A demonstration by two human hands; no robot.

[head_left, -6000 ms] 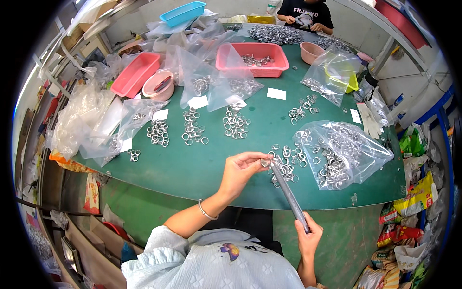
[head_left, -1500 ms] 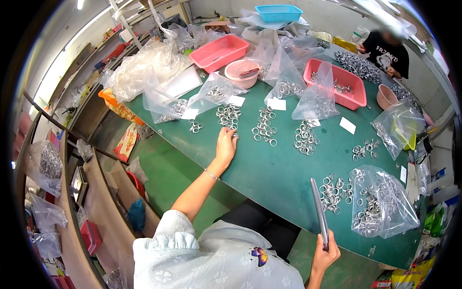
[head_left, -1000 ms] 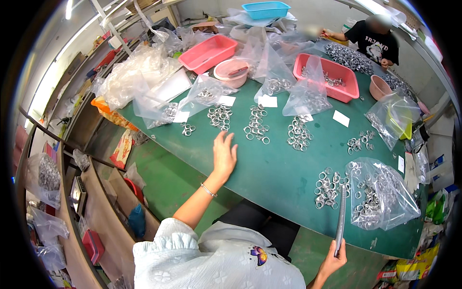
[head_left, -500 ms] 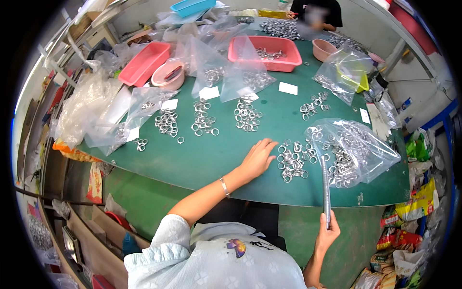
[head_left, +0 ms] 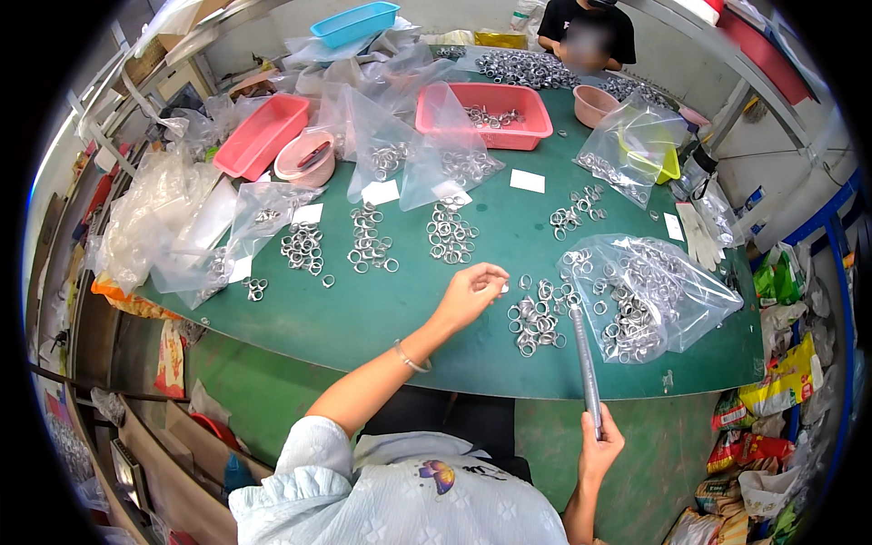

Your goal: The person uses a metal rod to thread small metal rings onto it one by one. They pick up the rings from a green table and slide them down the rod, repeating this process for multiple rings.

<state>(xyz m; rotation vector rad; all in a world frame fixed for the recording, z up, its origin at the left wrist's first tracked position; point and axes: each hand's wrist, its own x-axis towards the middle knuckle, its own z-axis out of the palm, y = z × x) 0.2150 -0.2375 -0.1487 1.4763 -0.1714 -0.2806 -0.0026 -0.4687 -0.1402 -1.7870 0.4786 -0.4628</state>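
Note:
My right hand (head_left: 599, 443) grips the lower end of a long, tapered metal ring mandrel (head_left: 587, 371). Its thin tip reaches the edge of a pile of silver rings (head_left: 536, 318); whether a ring sits around the tip I cannot tell. Left of that pile, my left hand (head_left: 474, 292) is above the green table with fingers curled together. A small pale thing shows at its fingertips, too small to name. Right of the loose pile, a clear plastic bag (head_left: 699, 304) lies spread with many more rings in and under it.
Ring groups lie across the green table (head_left: 391, 313), by white cards (head_left: 527, 181) and plastic bags. Behind are a pink tray (head_left: 536, 118), an empty-looking pink tray (head_left: 263, 136), a round pink tub (head_left: 304, 159) and a green basket (head_left: 668, 163). Another person (head_left: 590, 32) sits opposite.
My left hand has drawn back from the rings, its outstretched fingers now curled together. The mandrel's tip has shifted left relative to the bag, toward the loose pile. The whole view has moved slightly.

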